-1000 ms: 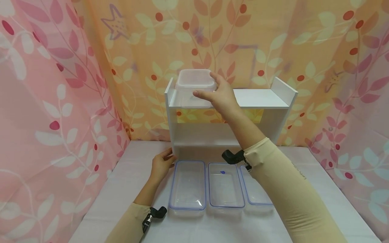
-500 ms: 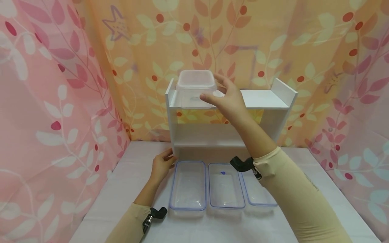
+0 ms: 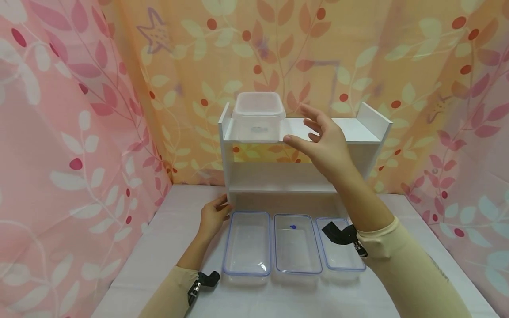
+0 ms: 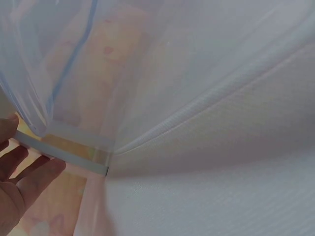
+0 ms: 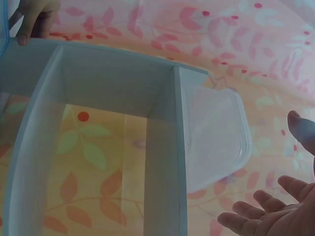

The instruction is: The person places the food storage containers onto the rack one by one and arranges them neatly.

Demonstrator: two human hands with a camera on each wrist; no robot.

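Note:
A clear plastic food container with a frosted lid (image 3: 259,126) stands upright at the left end of the top board of a white shelf (image 3: 374,123). My right hand (image 3: 326,143) is just right of it, fingers spread and thumb apart. A gap shows between this hand and the container (image 5: 216,137) in the right wrist view too. Low on the shelf's left side, my left hand (image 3: 213,216) grips the side panel. Thumb and fingers lie on either side of the panel's edge (image 4: 64,155) in the left wrist view.
Three clear containers with blue rims stand in a row before the shelf: left (image 3: 247,243), middle (image 3: 297,247) and right (image 3: 338,258). The right wrist's black camera mount (image 3: 339,233) partly covers the right one. Patterned curtains (image 3: 191,57) enclose the white-covered table (image 3: 147,265).
My right hand has let go of the lidded container and drawn away to the right and slightly down. The container stays on the top board. My left hand has kept its place.

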